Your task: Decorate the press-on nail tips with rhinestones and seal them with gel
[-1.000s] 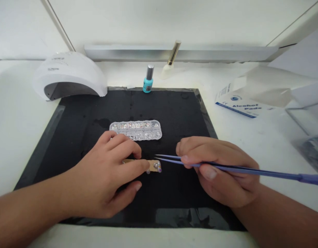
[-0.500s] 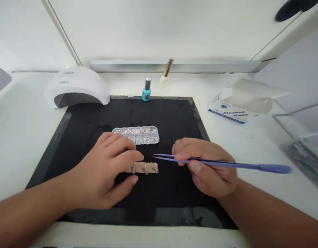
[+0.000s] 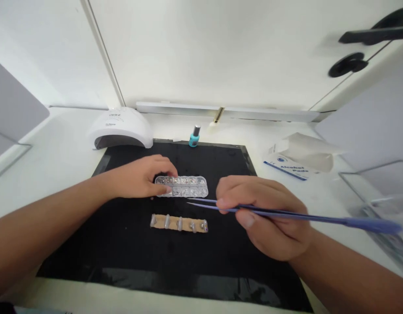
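My left hand has the left end of a clear rhinestone case between thumb and fingers. Small glittering stones fill its compartments; the leftmost ones are partly hidden by the hand. In my right hand are blue tweezers, their thin tips pointing left, slightly apart, just in front of the case. Nothing can be made out between those tips. Nearer to me, a tan strip lies on the black mat, carrying several nail tips in a row; the rightmost bears shiny stones.
A white nail lamp stands at the back left. Behind the mat are a teal polish bottle and a pale bottle with a gold cap. An opened alcohol pads box sits at the right, near a clear container.
My left hand has left the tan strip and moved up to the rhinestone case, taking its left end. The tweezers stay in my right hand. The head view has shifted.
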A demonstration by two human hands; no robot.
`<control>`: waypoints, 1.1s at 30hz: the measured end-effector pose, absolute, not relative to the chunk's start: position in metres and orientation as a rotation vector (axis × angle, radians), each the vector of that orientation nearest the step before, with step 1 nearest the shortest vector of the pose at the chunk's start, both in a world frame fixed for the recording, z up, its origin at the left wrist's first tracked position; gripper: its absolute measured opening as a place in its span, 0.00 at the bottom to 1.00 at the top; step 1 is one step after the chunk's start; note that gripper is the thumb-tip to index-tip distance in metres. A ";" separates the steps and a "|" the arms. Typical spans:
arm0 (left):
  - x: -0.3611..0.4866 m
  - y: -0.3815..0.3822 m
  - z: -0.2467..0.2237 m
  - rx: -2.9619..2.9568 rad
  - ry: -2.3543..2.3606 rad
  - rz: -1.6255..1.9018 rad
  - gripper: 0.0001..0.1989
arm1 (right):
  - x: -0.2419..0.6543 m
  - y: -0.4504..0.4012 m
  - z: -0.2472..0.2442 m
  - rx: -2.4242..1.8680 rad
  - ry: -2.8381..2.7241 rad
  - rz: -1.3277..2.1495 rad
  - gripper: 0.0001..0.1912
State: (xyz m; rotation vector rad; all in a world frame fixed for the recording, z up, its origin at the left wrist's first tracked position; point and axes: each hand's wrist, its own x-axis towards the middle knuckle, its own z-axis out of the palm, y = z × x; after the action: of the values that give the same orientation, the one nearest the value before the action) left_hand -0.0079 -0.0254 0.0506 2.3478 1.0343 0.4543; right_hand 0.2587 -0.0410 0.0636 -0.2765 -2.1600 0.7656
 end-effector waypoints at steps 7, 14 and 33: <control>0.000 0.000 0.006 2.336 0.876 0.534 0.06 | 0.236 -0.010 0.027 -0.330 -2.150 0.754 0.07; -0.003 0.002 0.002 2.273 0.851 0.547 0.06 | 0.241 -0.001 0.013 -0.432 -2.245 0.786 0.10; 0.000 -0.004 0.010 2.289 0.874 0.479 0.06 | 0.241 0.005 0.009 -0.422 -2.381 0.855 0.08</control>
State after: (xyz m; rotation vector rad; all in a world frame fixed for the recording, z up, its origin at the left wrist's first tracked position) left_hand -0.0002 -0.0043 0.0104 2.2887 0.8743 0.4793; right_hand 0.2407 0.0052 0.0088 -0.4215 -2.3808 0.8547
